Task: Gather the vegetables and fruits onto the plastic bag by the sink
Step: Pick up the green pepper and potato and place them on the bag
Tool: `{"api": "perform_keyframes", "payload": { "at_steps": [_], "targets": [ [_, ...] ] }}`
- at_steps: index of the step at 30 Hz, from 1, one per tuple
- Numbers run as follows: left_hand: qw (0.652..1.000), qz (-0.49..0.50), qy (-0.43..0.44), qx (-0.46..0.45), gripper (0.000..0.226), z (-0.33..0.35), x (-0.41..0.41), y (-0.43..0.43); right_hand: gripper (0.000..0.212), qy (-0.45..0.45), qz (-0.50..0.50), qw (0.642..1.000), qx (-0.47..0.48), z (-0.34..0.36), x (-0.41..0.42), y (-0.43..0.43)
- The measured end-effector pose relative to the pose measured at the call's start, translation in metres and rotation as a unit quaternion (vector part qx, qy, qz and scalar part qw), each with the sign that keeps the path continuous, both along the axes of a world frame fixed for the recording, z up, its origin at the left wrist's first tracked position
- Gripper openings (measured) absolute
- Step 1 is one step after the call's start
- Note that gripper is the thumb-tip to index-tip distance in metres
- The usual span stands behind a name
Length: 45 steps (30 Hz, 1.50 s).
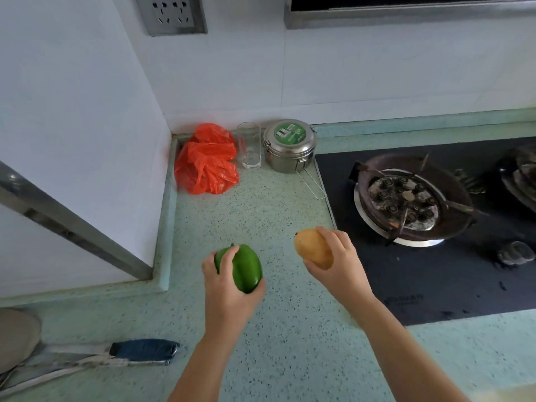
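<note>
While both arms reached over the speckled tabletop [290, 329], the left hand [229, 288] kept its grip wrapped around a green pepper [242, 266]; the right hand [333, 262] clasped a yellow mango [311, 249] beside the stove [412, 204]; a crumpled red bag [207, 159] lay in the far corner, next to a glass [249, 145] and a steel tin [290, 145].

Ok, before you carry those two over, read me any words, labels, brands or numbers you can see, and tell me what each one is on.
Green label on the lid of the steel container: white marks and print, too blurred to read.
Front edge of the black stove top: faint printed marking, too dim to read.
Wall socket: no text visible.
Red plastic bag, green pepper, mango: no text.
</note>
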<state>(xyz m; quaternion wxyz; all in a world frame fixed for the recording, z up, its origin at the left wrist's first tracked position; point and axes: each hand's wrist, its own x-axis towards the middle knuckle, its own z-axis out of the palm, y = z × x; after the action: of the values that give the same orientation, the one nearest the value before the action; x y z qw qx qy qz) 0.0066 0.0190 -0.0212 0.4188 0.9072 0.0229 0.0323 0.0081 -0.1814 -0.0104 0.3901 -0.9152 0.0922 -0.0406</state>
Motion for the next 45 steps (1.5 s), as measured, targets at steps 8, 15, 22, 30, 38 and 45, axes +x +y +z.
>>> {"api": "perform_keyframes", "payload": {
  "at_steps": [8, 15, 22, 30, 38, 45],
  "targets": [
    [0.978, -0.179, -0.038, -0.096, 0.071, 0.04, -0.001, -0.064, 0.068, -0.089, -0.122, 0.988, -0.011, 0.041, -0.046, -0.042],
    [0.928, -0.344, -0.047, -0.135, 0.07, 0.059, -0.018, -0.14, 0.066, -0.119, -0.274, 0.953, -0.049, 0.061, -0.119, -0.092],
    [0.859, -0.484, -0.04, -0.161, 0.066, 0.069, -0.063, -0.215, 0.064, -0.142, -0.435, 0.885, -0.086, 0.066, -0.208, -0.128],
    [0.788, -0.594, 0.009, -0.161, 0.071, 0.076, -0.145, -0.292, 0.064, -0.122, -0.561, 0.814, -0.086, 0.074, -0.326, -0.163],
    [0.72, -0.68, 0.024, -0.134, 0.07, 0.094, -0.27, -0.371, 0.064, -0.125, -0.639, 0.753, -0.095, 0.092, -0.46, -0.203],
    [0.676, -0.718, -0.01, -0.164, 0.068, 0.111, -0.372, -0.438, 0.064, -0.122, -0.68, 0.713, -0.117, 0.106, -0.569, -0.242]
  ]
}}
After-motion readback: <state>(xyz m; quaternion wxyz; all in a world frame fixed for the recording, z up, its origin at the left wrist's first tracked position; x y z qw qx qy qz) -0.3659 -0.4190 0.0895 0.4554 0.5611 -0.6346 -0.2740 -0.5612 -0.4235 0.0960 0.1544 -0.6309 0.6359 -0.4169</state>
